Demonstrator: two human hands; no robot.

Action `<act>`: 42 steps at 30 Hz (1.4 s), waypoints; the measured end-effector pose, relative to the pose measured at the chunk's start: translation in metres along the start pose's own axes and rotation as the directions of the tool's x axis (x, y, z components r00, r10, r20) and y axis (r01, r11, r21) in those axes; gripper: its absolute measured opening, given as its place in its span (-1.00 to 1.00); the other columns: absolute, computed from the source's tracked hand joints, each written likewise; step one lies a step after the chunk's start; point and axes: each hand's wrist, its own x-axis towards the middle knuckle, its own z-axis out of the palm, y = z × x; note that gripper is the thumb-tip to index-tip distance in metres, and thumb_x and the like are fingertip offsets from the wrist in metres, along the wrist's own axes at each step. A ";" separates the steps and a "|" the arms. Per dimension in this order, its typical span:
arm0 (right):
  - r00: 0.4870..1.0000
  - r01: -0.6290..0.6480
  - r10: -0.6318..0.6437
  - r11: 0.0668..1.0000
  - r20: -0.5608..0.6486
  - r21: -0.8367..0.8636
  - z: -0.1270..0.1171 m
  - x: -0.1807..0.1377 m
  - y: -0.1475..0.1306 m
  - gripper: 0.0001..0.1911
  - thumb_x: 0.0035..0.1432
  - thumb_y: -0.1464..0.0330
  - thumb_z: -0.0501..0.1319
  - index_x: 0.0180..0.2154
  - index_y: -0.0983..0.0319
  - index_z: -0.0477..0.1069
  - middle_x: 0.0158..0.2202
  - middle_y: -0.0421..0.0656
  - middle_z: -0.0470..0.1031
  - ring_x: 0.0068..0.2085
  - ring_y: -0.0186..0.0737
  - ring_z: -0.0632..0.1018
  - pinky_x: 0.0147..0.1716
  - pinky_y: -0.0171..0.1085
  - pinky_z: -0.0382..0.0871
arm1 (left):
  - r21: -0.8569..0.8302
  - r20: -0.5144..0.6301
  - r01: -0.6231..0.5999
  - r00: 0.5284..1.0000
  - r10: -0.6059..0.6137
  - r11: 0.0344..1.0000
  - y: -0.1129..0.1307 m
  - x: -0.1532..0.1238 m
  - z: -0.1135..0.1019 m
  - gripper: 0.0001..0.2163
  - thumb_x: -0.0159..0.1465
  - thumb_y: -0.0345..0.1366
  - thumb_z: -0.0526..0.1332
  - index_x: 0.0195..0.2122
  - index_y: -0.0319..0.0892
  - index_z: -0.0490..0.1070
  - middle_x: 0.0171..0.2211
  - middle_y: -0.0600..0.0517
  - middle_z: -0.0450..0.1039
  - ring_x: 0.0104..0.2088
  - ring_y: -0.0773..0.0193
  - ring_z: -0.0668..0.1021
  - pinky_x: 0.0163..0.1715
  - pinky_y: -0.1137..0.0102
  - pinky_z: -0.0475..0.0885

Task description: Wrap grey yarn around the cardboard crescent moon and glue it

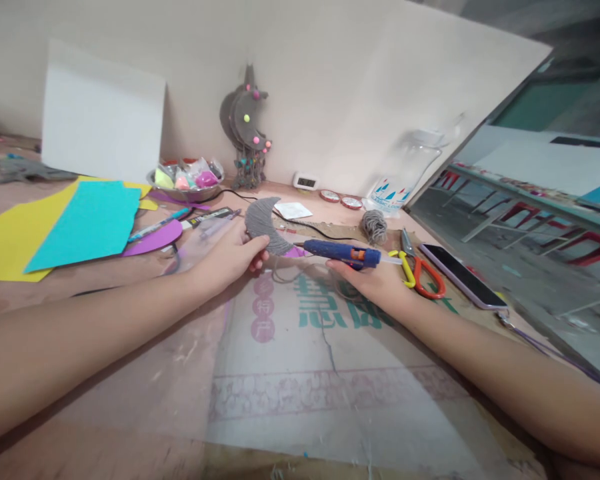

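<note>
My left hand (230, 257) is closed on a grey yarn-wrapped crescent (264, 225), holding it by its lower edge above the table. My right hand (373, 283) grips a blue glue gun (341, 252) lying sideways, its nozzle pointing left at the crescent's lower tip. A loose strand of grey yarn hangs below the crescent. Both forearms reach in from the bottom corners.
A printed sack sheet (330, 373) covers the table. Orange-and-yellow scissors (420, 270), a phone (463, 275) and a yarn ball (375, 225) lie to the right. Yellow, teal and purple sheets (80, 223), a bowl of pom-poms (187, 181) and finished crescents (247, 123) sit behind.
</note>
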 end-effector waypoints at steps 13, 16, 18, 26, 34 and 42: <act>1.000 -0.010 0.010 1.000 -0.019 -0.008 0.000 -0.001 -0.005 -0.65 0.02 0.08 0.26 -0.27 0.20 0.48 -0.28 -0.09 0.59 -0.24 -0.05 0.60 -0.16 -0.09 0.51 | -0.028 -0.007 -0.027 1.000 0.027 0.999 -0.002 0.000 0.000 -0.90 0.18 -0.36 0.15 -0.31 -0.13 0.22 -0.60 0.19 0.30 -0.67 0.48 0.32 -0.67 0.58 0.23; 1.000 0.001 -0.001 1.000 0.001 -0.024 -0.001 -0.001 -0.008 -0.66 0.03 0.08 0.26 -0.26 0.20 0.49 -0.30 -0.10 0.60 -0.26 -0.07 0.60 -0.19 -0.12 0.51 | -0.036 0.006 -0.032 0.999 0.032 0.999 -0.001 -0.001 0.001 -0.91 0.19 -0.36 0.15 -0.30 -0.13 0.22 -0.59 0.18 0.31 -0.66 0.48 0.33 -0.66 0.58 0.23; 1.000 0.007 -0.006 0.999 0.015 -0.047 -0.002 -0.001 -0.008 -0.67 0.04 0.08 0.25 -0.28 0.18 0.49 -0.33 -0.12 0.59 -0.31 -0.10 0.60 -0.25 -0.15 0.51 | -0.032 0.018 -0.038 0.999 0.038 0.999 -0.001 -0.002 0.001 -0.91 0.19 -0.35 0.15 -0.30 -0.13 0.23 -0.59 0.18 0.31 -0.66 0.48 0.33 -0.66 0.58 0.22; 1.000 0.014 -0.012 0.998 0.023 -0.062 0.000 0.000 -0.003 -0.62 0.05 0.05 0.24 -0.23 0.19 0.50 -0.34 -0.16 0.58 -0.33 -0.16 0.58 -0.30 -0.23 0.47 | -0.010 0.032 -0.053 0.998 0.053 0.999 -0.001 -0.001 0.000 -0.90 0.20 -0.33 0.16 -0.30 -0.14 0.22 -0.58 0.18 0.32 -0.65 0.48 0.33 -0.65 0.58 0.24; 0.994 -0.061 0.062 0.998 -0.086 0.022 -0.023 0.014 -0.014 -0.59 0.19 0.07 0.08 -0.48 0.22 0.44 -0.49 -0.14 0.51 -0.41 -0.21 0.53 -0.34 -0.27 0.43 | -0.084 -0.001 0.016 1.000 -0.016 0.996 0.001 -0.001 0.001 -0.89 0.17 -0.35 0.17 -0.34 -0.13 0.21 -0.61 0.20 0.31 -0.69 0.49 0.31 -0.68 0.59 0.21; 0.993 -0.048 0.052 0.998 -0.101 0.038 -0.036 0.043 -0.015 -0.64 0.14 0.08 0.15 -0.31 0.23 0.51 -0.26 -0.10 0.59 -0.22 -0.13 0.57 -0.23 -0.24 0.44 | -0.050 0.059 0.045 0.997 -0.042 0.998 0.003 -0.001 0.000 -0.91 0.18 -0.32 0.15 -0.40 -0.16 0.22 -0.62 0.15 0.31 -0.66 0.46 0.31 -0.65 0.57 0.22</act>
